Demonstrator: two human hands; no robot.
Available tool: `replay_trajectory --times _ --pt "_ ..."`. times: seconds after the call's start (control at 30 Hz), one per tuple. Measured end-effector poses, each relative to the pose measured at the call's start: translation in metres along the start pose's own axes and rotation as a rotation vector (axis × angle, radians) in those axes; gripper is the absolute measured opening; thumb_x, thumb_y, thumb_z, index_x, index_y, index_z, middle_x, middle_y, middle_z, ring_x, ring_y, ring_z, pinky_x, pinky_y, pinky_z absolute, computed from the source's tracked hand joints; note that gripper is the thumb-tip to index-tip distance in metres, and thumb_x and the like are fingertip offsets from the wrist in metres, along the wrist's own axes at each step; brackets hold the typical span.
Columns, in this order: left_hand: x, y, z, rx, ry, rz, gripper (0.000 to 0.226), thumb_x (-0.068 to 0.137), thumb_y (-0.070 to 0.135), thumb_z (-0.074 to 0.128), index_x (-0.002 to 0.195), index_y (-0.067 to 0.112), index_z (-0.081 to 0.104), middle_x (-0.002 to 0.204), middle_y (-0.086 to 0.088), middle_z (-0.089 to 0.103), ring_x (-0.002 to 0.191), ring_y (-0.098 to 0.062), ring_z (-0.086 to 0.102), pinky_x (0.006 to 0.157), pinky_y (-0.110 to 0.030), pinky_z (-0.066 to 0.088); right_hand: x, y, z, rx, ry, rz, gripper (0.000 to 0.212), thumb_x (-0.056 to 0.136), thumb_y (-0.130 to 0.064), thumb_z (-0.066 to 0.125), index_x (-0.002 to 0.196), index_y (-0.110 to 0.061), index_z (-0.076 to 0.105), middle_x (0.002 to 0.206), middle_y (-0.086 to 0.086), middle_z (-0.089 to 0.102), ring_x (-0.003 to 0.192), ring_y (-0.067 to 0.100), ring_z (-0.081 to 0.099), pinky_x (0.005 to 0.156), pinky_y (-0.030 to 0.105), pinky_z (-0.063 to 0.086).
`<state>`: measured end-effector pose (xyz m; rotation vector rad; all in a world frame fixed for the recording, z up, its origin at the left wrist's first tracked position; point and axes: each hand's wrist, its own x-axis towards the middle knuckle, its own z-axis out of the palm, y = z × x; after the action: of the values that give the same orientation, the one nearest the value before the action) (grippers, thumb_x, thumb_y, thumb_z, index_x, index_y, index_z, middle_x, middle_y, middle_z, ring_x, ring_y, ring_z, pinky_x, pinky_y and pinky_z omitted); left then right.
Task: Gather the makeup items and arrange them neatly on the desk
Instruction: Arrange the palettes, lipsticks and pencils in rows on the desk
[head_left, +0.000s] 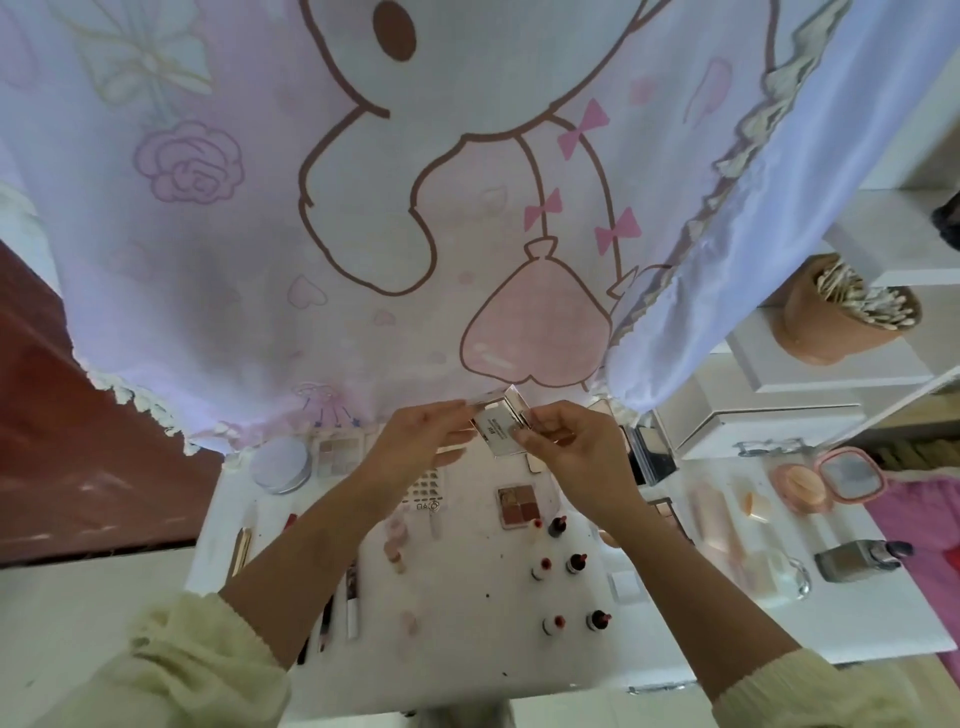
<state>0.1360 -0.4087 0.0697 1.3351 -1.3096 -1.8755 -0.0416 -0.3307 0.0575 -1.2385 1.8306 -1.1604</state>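
Both hands hold a small white makeup compact above the far edge of the white desk. My left hand pinches its left side; my right hand pinches its right side. On the desk below lie a reddish eyeshadow palette, several small bottles with dark red caps, a round silver compact, a pale palette, slim tubes at the left, and an open pink mirror compact at the right.
A pink cartoon-print cloth hangs right behind the desk's far edge. At the right stand a brown cup of cotton swabs, white boxes and a grey bottle lying on its side. A dark red surface lies left.
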Motion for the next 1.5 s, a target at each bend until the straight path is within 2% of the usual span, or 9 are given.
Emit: replay_trajectory --times 0.17,0.33,0.67,0.8,0.93,1.03,1.2,1.37,1.5 --pt "-0.010 -0.002 0.002 0.012 0.063 -0.003 0.032 0.088 0.044 0.063 0.102 0.016 0.071 0.095 0.000 0.075 0.094 -0.014 0.071 0.082 -0.030 0.057 -0.005 -0.006 -0.003 0.004 -0.034 -0.022 0.019 0.080 -0.027 0.079 0.098 -0.024 0.076 0.085 -0.009 0.076 0.080 0.008 0.071 0.080 0.038 0.059" --pt "-0.018 -0.003 0.006 -0.115 -0.074 -0.268 0.059 0.089 0.062 0.050 0.115 0.009 0.062 0.101 -0.017 0.073 0.094 -0.030 0.071 0.086 -0.040 0.056 -0.015 -0.020 -0.001 -0.035 -0.014 -0.145 0.013 0.080 -0.015 0.077 0.092 -0.018 0.078 0.078 -0.003 0.073 0.074 0.014 0.065 0.076 0.045 0.056" --pt "-0.026 -0.015 0.020 -0.615 -0.170 -0.287 0.045 0.092 0.049 0.053 0.115 0.011 0.062 0.105 -0.021 0.070 0.094 -0.031 0.071 0.082 -0.037 0.059 -0.016 -0.027 0.004 -0.327 -0.085 -0.264 0.027 0.082 -0.036 0.074 0.108 -0.031 0.074 0.086 -0.016 0.061 0.089 0.005 0.056 0.081 0.028 0.048" --pt "-0.024 -0.016 0.021 -0.633 -0.118 -0.259 0.048 0.088 0.049 0.060 0.116 0.010 0.063 0.089 -0.015 0.072 0.088 -0.028 0.070 0.085 -0.037 0.057 -0.017 -0.038 -0.002 -0.377 -0.222 -0.255 0.030 0.087 -0.035 0.070 0.116 -0.034 0.070 0.098 -0.008 0.068 0.092 0.011 0.058 0.085 0.036 0.050" --pt "-0.023 -0.012 0.019 -0.629 -0.121 -0.245 0.054 0.087 0.048 0.062 0.124 0.010 0.061 0.096 -0.016 0.072 0.087 -0.029 0.071 0.076 -0.036 0.060 -0.012 -0.043 -0.006 -0.349 -0.264 -0.272 0.022 0.087 -0.032 0.067 0.109 -0.035 0.073 0.086 0.000 0.075 0.080 0.026 0.064 0.077 0.043 0.053" --pt "-0.023 -0.011 0.018 -0.605 -0.139 -0.231 0.055 0.086 0.048 0.062 0.128 0.013 0.059 0.100 -0.017 0.072 0.087 -0.029 0.072 0.074 -0.037 0.061 -0.010 -0.045 -0.006 -0.372 -0.287 -0.292 0.018 0.086 -0.029 0.068 0.102 -0.032 0.076 0.081 0.008 0.073 0.079 0.034 0.064 0.077 0.033 0.053" --pt "-0.020 -0.011 0.018 -0.590 -0.147 -0.211 0.053 0.085 0.048 0.063 0.127 0.015 0.059 0.100 -0.017 0.071 0.083 -0.028 0.072 0.074 -0.038 0.061 -0.007 -0.049 -0.005 -0.441 -0.309 -0.294 0.020 0.083 -0.026 0.066 0.100 -0.026 0.077 0.076 0.003 0.073 0.074 0.029 0.064 0.076 0.028 0.054" --pt "-0.015 -0.010 0.022 -0.553 -0.128 -0.193 0.049 0.085 0.047 0.066 0.122 0.015 0.062 0.106 -0.017 0.072 0.094 -0.032 0.070 0.087 -0.043 0.057 -0.004 -0.049 -0.004 -0.448 -0.306 -0.305 0.020 0.076 -0.025 0.068 0.092 -0.018 0.077 0.078 0.009 0.072 0.073 0.029 0.065 0.075 0.045 0.055" --pt "-0.010 -0.008 0.027 -0.531 -0.123 -0.191 0.053 0.085 0.049 0.065 0.123 0.012 0.063 0.114 -0.020 0.068 0.100 -0.034 0.068 0.086 -0.044 0.057 -0.002 -0.052 -0.005 -0.438 -0.258 -0.315 0.022 0.074 -0.024 0.071 0.093 -0.016 0.077 0.084 0.000 0.074 0.079 0.013 0.067 0.080 0.036 0.056"
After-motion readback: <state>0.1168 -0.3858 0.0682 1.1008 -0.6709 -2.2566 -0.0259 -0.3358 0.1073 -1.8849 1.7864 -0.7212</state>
